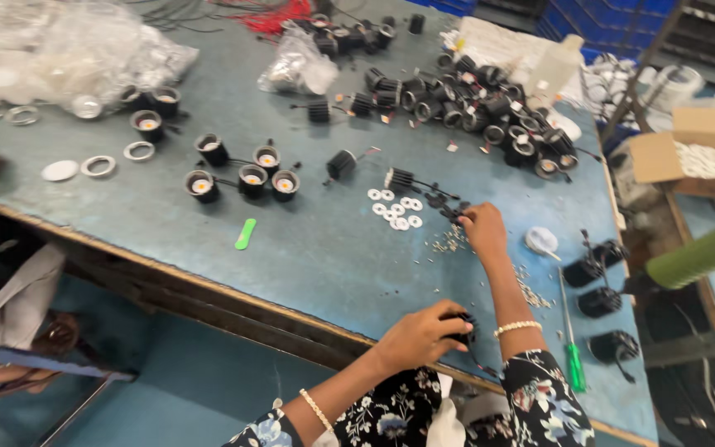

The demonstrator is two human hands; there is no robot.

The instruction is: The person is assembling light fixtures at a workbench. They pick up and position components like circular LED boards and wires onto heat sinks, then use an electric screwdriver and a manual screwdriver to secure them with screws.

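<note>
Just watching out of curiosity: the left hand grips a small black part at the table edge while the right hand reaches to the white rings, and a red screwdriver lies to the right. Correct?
Nearly. The screwdriver has a green handle, not red, as the head view shows. The left hand does grip a small black part at the table edge, and the right hand reaches by the white rings.

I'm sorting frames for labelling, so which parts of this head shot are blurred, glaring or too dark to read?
Head view: the green blur at the right edge is smeared by motion or closeness; the plastic bags at top left glare white; the left hand hides most of the small black part it grips; the right hand among the white washers is slightly soft; the table is evenly lit.
</note>
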